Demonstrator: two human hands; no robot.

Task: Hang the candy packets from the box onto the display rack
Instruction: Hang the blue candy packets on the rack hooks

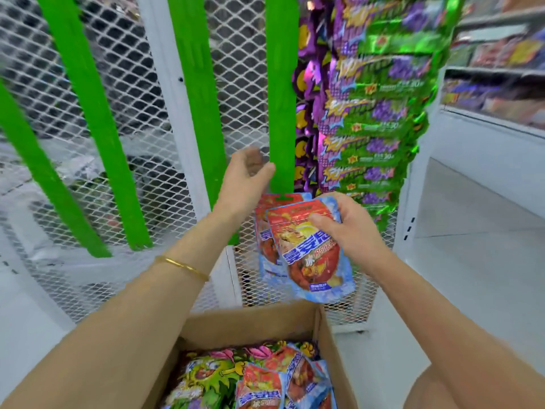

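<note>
Right hand [351,228]: clamped on two red candy packets [309,261], low beside the green strip [281,98]
Left hand [247,178]: at the strip's edge; blurred, grip unclear
Box [265,320]: below; more packets inside
Risk: packets fanned in one grip; one may slip during hooking

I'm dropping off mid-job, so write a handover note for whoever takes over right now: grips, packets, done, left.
Left grip: empty, fingers loose, raised beside the green strip.
Right grip: holds a red packet low against the rack; a second packet sits right behind it, hooked or held I cannot tell.
Box: open below, more packets inside.
Done: green packets already hang at the right.
Left: hang the held packet, then the ones in the box.
</note>
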